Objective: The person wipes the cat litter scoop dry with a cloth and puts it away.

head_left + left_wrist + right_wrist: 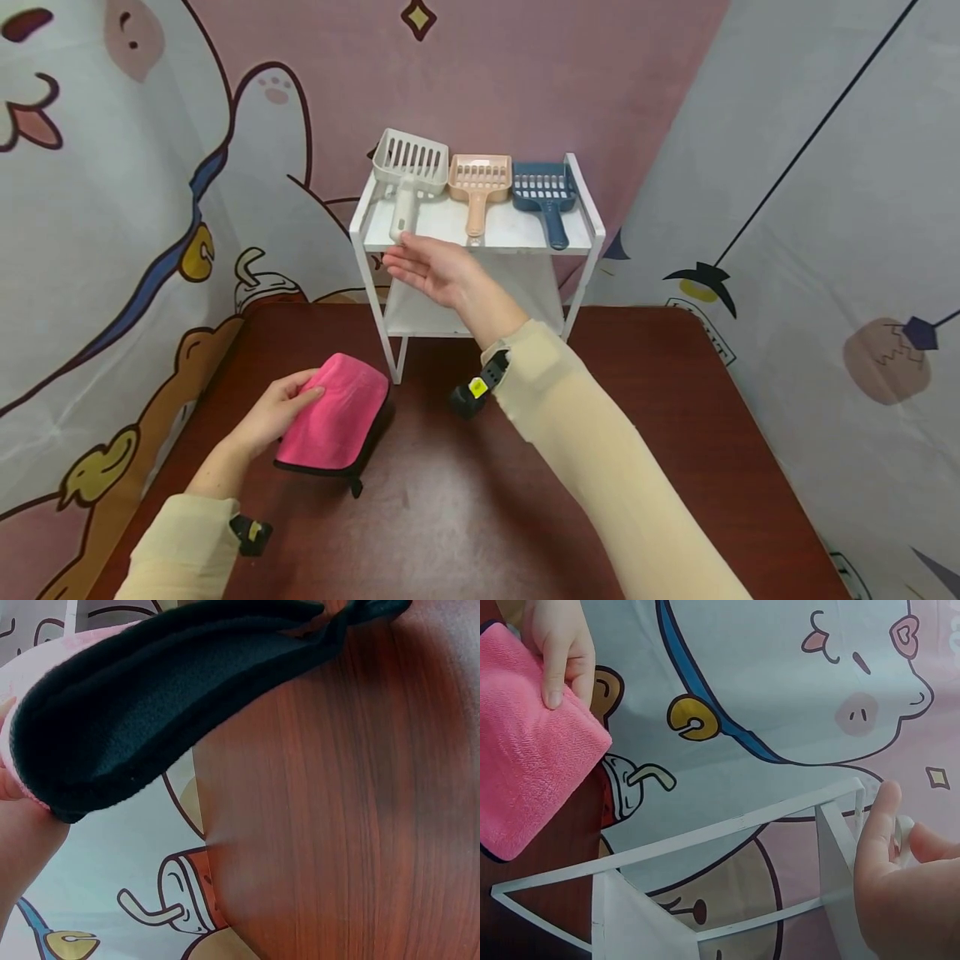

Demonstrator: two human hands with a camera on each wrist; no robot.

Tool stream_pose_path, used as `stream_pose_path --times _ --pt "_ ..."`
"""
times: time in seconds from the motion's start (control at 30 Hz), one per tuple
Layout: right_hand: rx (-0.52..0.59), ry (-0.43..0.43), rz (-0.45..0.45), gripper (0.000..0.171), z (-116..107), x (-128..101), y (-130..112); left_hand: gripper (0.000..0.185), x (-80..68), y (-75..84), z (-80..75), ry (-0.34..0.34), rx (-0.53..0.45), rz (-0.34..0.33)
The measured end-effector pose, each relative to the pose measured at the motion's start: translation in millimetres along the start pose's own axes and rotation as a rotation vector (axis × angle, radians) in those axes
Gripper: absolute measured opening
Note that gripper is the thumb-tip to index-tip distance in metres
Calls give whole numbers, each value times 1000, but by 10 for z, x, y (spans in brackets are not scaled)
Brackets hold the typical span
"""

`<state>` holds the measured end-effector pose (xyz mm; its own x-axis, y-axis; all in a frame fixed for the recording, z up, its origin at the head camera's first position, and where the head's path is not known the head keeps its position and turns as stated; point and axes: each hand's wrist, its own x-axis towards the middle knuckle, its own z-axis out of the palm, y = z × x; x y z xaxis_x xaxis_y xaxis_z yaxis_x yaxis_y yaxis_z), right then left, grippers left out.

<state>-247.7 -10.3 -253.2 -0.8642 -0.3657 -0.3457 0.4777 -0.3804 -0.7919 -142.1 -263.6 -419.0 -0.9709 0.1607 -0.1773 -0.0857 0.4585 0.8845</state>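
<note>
My left hand [273,412] pinches a folded pink cloth [337,412] between thumb and fingers, above the left part of the table. The cloth has a black edge and a small loop; its dark underside [187,697] fills the top of the left wrist view. My right hand [442,271] is at the handle end of a white litter scoop [406,204], fingers extended. In the right wrist view the white handle end [904,838] shows between thumb and forefinger; whether they touch it is unclear. Beside it lie a peach litter scoop [477,208] and a dark blue one [553,221].
The scoops lie on the top shelf of a small white rack [442,225], which stands at the back of the dark red-brown table [660,467]. A lower shelf [510,292] sits beneath. Behind hangs a cartoon-printed backdrop [525,75].
</note>
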Motion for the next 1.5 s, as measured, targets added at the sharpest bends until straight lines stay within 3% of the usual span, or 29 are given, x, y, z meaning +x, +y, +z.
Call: stream_pose_path --times 0.1,0.33,0.73,0.97,1.1,1.2,1.33,1.43,1.5 --pt "13 9 1 15 -8 -12 -7 47 2 2 5 0 -1 -1" --pt "-14 -36 34 41 -55 -51 6 48 -1 20 15 -4 -11 -8" --pt "-105 -109 59 48 -247 -175 103 51 -26 95 -49 8 -6 -17" --pt "-186 -140 72 47 -461 -306 207 50 -4 131 -161 53 24 8" --pt "-225 -140 85 47 -652 -380 279 47 41 148 -181 124 81 40" --pt "-229 -132 95 48 -825 -421 335 43 112 136 -126 195 138 73" --pt "-204 -113 101 50 -1070 -473 414 38 237 91 61 268 255 91" --pt "-173 -108 103 51 -1249 -516 470 34 320 49 271 269 356 90" --pt "-151 -102 105 47 -1364 -543 502 32 359 11 430 223 414 87"
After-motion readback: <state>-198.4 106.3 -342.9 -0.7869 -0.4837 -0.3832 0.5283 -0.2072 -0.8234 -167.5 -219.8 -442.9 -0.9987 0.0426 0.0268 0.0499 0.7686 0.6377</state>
